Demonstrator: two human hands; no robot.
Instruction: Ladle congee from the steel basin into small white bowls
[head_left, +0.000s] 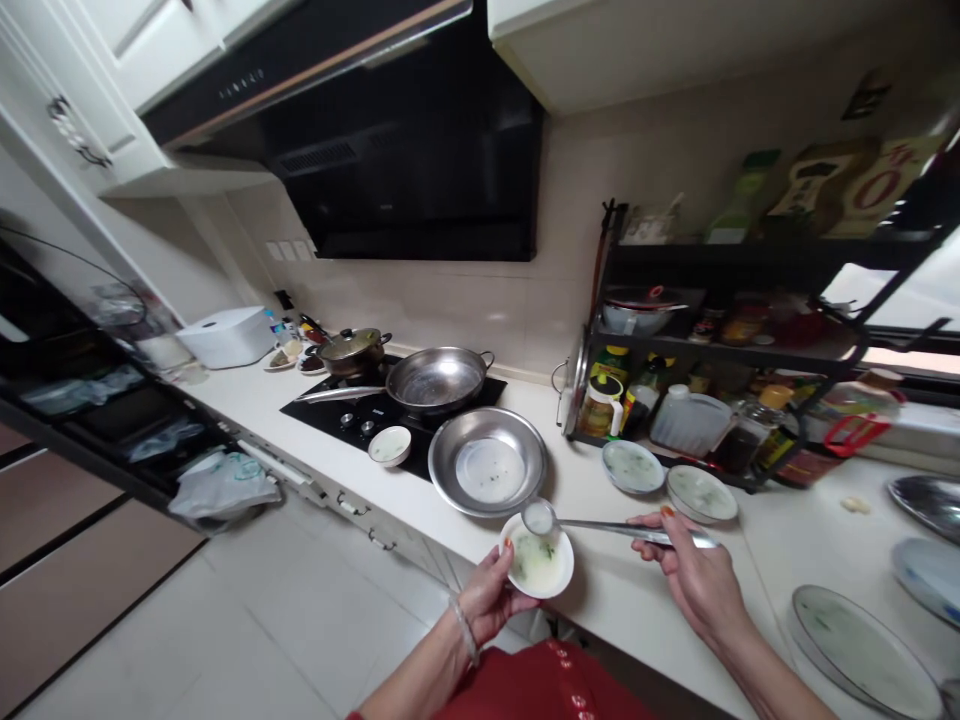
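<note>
My left hand (495, 594) is closed on the rim and side of a small white bowl (541, 570), which holds pale soup with green bits. In my right hand (694, 575) is the long handle of a metal ladle (539, 516); its cup is over the bowl's far rim. Just beyond sits a wide steel basin (442, 455) with a little whitish liquid and dark specks at its bottom. A small bowl of soup (390, 447) stands left of the basin. Two more filled bowls, one bluish (632, 467) and one white (702, 494), stand to the right.
A steel wok (437, 378) and a lidded pot (352, 352) sit on the black cooktop (330, 408). At the right stand a dark rack (720, 350) with bottles and jars, and a large soup bowl (862, 650). A range hood (420, 160) hangs above.
</note>
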